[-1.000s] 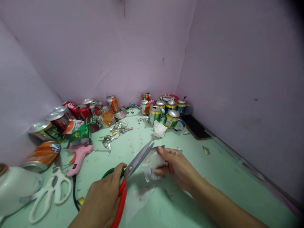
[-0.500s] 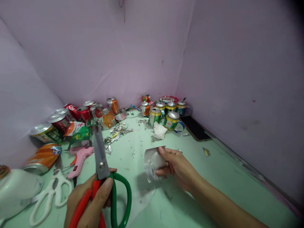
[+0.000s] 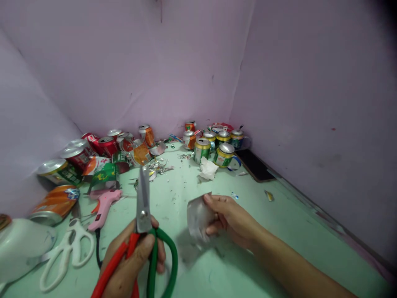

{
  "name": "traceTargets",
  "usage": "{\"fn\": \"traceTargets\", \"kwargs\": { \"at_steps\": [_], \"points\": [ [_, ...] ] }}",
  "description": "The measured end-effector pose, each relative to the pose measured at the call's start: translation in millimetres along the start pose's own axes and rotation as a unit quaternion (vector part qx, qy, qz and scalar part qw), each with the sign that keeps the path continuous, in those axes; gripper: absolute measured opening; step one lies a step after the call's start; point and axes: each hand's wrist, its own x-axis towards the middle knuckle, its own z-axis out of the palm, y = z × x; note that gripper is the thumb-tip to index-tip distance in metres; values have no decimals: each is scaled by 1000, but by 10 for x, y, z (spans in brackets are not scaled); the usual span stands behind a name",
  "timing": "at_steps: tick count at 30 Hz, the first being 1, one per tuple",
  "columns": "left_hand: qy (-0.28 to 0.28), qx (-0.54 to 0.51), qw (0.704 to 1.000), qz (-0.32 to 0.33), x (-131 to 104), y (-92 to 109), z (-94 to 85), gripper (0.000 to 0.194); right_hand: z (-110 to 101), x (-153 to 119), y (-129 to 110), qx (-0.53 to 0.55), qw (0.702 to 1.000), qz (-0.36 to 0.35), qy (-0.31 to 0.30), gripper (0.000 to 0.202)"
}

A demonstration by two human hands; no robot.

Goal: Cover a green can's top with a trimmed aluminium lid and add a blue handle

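Note:
Near the bottom centre-left, my left hand is wrapped round scissors with one red and one green handle. Their blades point up and away and look closed. A curled piece of silvery sheet metal is pinched between the thumb and fingers of my right hand, just above the table and right of the scissors. The two hands are apart, and the blades do not touch the sheet.
Drink cans and cut can pieces line the left and back. White scissors and a pink glue gun lie left. Can mugs, crumpled tissue and a phone are at the back right, near the wall.
My left hand has moved right with the scissors, whose blades now point more upright. The silvery sheet in my right hand has turned a little and shifted slightly left.

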Motion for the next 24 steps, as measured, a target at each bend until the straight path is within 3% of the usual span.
{"fn": "traceTargets", "kwargs": {
  "at_steps": [3,6,9,13,14,18,21,24],
  "points": [
    [34,-18,997,61,89,-10,38,27,111,-60,127,-16,993,62,-103,43],
    [18,-63,997,38,98,-72,88,29,204,-89,262,22,970,134,-200,48],
    [-39,-94,995,-1,50,-73,69,22,163,-85,246,62,945,191,-259,48],
    [-204,-109,969,-90,6,64,-87,25,-24,-70,77,67,963,125,-228,42],
    [-218,-105,965,-103,5,91,-116,28,-51,-69,55,68,967,109,-222,42],
    [-227,-143,961,-65,35,74,-77,48,2,-71,114,41,949,147,-277,38],
    [-199,-150,967,-56,78,25,-9,54,62,-41,179,27,956,140,-255,44],
    [-147,-72,986,-34,147,-5,-58,53,27,29,148,2,976,110,-189,45]
  ]
}}
